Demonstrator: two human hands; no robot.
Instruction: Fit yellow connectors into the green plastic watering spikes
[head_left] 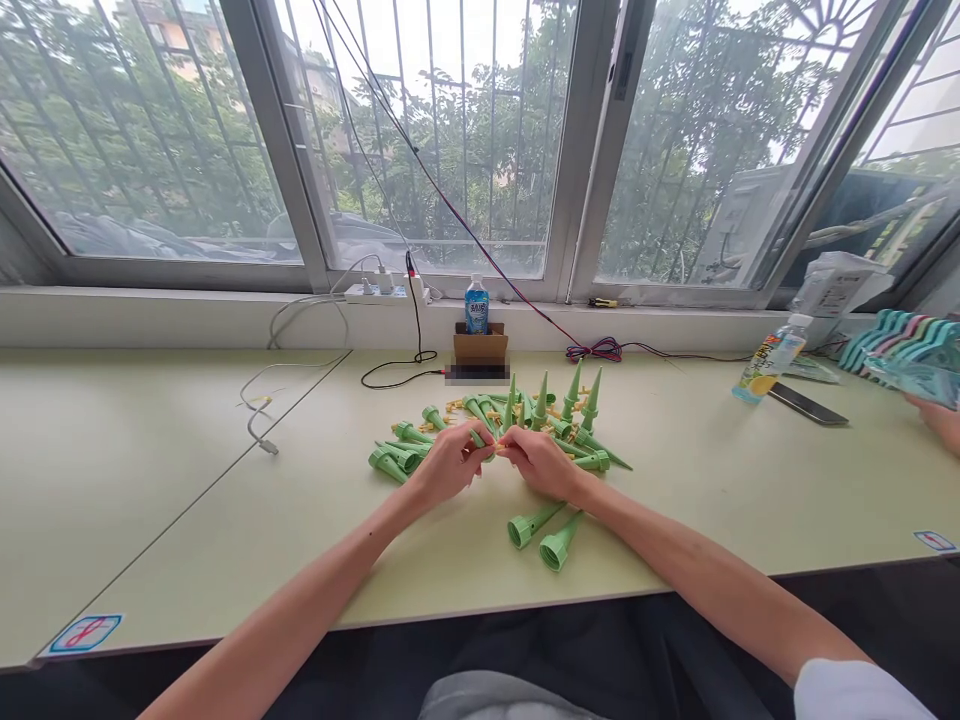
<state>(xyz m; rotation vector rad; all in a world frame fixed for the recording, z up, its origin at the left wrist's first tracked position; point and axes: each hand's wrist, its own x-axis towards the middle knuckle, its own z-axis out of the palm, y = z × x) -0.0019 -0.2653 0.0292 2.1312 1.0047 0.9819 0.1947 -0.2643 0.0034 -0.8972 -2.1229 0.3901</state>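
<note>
Both my hands meet over the middle of the pale green table [187, 480]. My left hand [447, 466] is closed around a green plastic cone spike [478, 436]. My right hand [537, 463] pinches a small yellow part [500, 447] at the spike's end. A pile of green cone spikes [540, 415] lies just behind my hands, several standing upright, with small yellow pieces [454, 406] among them. More green spikes [397, 457] lie at the left. Two separate spikes [545, 533] lie nearer me, under my right forearm.
A small cardboard box [480, 350] and a blue bottle [476, 305] stand behind the pile. Cables [390, 372] and a power strip [379, 291] run along the windowsill. At the right are a drink bottle [772, 358], a phone [806, 403], coloured hangers [907, 340] and another person's hand [937, 418].
</note>
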